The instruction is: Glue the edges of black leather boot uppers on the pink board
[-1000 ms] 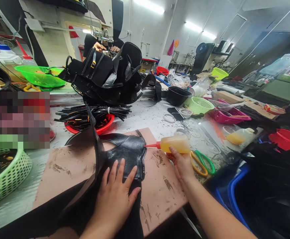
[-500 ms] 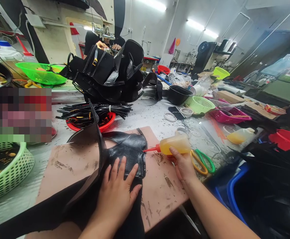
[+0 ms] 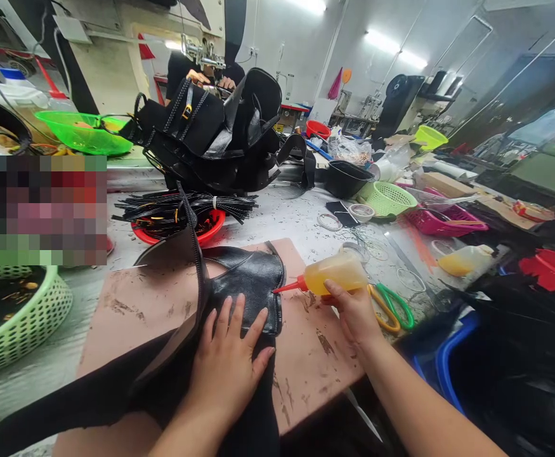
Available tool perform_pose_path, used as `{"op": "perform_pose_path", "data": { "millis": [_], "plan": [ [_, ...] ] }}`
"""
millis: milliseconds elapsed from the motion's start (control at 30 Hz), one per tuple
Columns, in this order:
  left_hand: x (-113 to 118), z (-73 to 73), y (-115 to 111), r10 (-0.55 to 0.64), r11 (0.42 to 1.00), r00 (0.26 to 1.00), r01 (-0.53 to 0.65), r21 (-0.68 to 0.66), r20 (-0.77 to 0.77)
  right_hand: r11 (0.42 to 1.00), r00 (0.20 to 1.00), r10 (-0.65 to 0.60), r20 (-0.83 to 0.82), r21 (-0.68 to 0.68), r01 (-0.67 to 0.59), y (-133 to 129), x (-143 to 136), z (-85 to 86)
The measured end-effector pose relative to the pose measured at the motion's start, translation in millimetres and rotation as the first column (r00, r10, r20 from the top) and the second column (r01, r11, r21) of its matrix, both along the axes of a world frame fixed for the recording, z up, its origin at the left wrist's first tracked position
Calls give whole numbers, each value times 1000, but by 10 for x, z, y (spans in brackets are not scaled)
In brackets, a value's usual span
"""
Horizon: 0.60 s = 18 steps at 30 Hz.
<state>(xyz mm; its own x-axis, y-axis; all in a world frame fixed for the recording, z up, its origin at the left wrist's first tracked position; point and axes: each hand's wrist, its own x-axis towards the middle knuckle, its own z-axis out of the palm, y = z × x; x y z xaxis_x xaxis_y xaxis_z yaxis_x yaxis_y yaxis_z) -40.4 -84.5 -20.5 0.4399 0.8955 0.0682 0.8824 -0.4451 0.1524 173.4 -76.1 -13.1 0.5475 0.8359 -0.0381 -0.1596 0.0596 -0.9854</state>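
My left hand (image 3: pixel 227 362) lies flat with fingers spread on a black leather boot upper (image 3: pixel 253 285), pressing it against a pinkish work board (image 3: pixel 315 355). In my right hand (image 3: pixel 356 314) is a squeeze bottle (image 3: pixel 337 274) of yellow liquid, tilted to the left. Its red nozzle tip is at the stitched right edge of the leather, and I cannot tell whether liquid is coming out. A zipper edge (image 3: pixel 194 247) of the same piece stands up left of my left hand. Right of the bottle lie scissors (image 3: pixel 396 304) with yellow and green handles.
A red bowl (image 3: pixel 213 236) with black strips sits behind the board. Black leather pieces (image 3: pixel 210 139) are heaped beyond it. At left stands a green perforated basket (image 3: pixel 34 324); at right, a blue-rimmed bin (image 3: pixel 441 355) and another yellow bottle (image 3: pixel 465 260). A person's hands (image 3: pixel 210 79) work at a machine behind.
The nozzle tip has moved slightly down along the leather's stitched edge. My left hand stays on the piece. The whole view has shifted a little.
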Motion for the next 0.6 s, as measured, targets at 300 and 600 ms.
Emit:
{"op": "perform_pose_path", "data": {
  "millis": [300,600],
  "plan": [
    [-6,-14,4,-7,1000,1000,8,-17,8,999,994,34,107,34,-38,-11,-1,94],
    [0,1,5,-9,1000,1000,9,-29,-1,996,988,76,138,40,-82,-66,-16,90]
  ]
}}
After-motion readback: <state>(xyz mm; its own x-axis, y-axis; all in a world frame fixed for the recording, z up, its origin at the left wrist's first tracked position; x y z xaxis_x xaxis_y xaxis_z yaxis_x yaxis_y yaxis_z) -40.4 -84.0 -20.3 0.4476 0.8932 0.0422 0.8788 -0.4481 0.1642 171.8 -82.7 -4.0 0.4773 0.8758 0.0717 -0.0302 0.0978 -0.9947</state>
